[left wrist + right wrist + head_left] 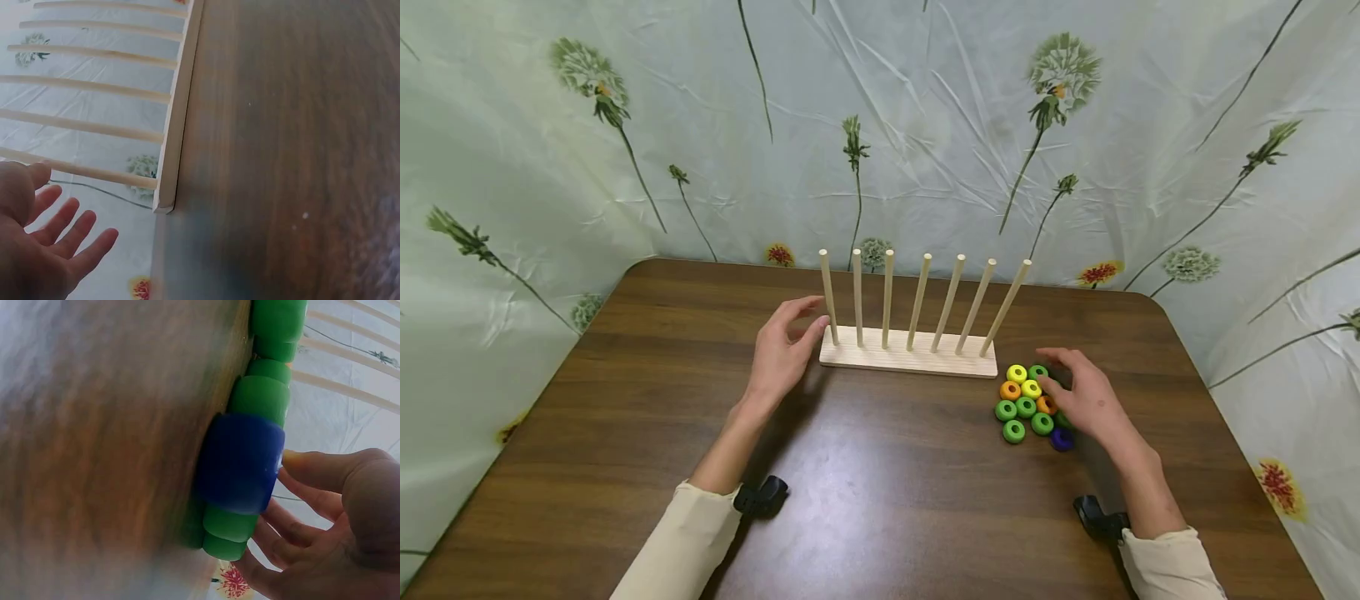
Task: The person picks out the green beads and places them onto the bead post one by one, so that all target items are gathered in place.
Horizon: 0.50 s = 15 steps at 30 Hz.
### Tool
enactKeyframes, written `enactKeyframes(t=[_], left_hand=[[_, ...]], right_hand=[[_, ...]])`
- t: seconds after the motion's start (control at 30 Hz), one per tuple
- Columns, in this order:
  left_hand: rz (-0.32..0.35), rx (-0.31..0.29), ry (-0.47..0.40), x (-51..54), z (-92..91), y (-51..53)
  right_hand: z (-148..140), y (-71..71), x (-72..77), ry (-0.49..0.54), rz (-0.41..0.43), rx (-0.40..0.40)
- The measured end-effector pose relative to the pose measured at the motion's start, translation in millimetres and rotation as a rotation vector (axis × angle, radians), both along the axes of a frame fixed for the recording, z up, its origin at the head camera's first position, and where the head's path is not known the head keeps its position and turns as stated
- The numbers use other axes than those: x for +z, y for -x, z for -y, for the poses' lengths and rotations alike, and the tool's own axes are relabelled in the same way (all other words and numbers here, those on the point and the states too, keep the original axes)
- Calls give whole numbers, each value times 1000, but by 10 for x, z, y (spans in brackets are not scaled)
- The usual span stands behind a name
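Note:
A pale wooden base point(910, 360) carries several upright round pegs point(919, 300) in a row. My left hand point(782, 350) is beside the base's left end, thumb and fingers spread and nothing held; whether the thumb touches the end peg, I cannot tell. To the right of the base, rings lie flat in a cluster: green point(1013, 431), yellow point(1017, 373), orange point(1011, 391) and one dark blue ring point(1062, 439). Over the cluster's right side is my right hand point(1090, 400), fingers loosely bent. It covers some rings. In the right wrist view the blue ring point(240, 464) hides part of the fingertips.
The brown wood-grain table point(880, 500) extends around the base and rings. Behind it hangs a pale cloth point(925, 125) printed with dandelions, close to the table's back edge. A black device point(762, 497) is strapped on the left wrist, another point(1101, 521) on the right.

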<state>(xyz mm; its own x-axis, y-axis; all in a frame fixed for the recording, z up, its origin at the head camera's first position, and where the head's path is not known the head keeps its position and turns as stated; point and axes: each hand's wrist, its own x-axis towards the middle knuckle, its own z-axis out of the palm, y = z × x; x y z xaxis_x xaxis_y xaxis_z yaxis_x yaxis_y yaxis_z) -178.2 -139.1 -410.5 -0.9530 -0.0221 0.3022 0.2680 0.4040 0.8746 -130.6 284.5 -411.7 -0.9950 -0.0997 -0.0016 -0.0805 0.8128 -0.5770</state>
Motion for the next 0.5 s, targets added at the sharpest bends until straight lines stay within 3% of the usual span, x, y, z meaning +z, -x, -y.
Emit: enactKeyframes(t=[0.5], left_hand=[[5,-2,-118,21,-62,28]], right_hand=[[32,53,-21,-53,76,33]])
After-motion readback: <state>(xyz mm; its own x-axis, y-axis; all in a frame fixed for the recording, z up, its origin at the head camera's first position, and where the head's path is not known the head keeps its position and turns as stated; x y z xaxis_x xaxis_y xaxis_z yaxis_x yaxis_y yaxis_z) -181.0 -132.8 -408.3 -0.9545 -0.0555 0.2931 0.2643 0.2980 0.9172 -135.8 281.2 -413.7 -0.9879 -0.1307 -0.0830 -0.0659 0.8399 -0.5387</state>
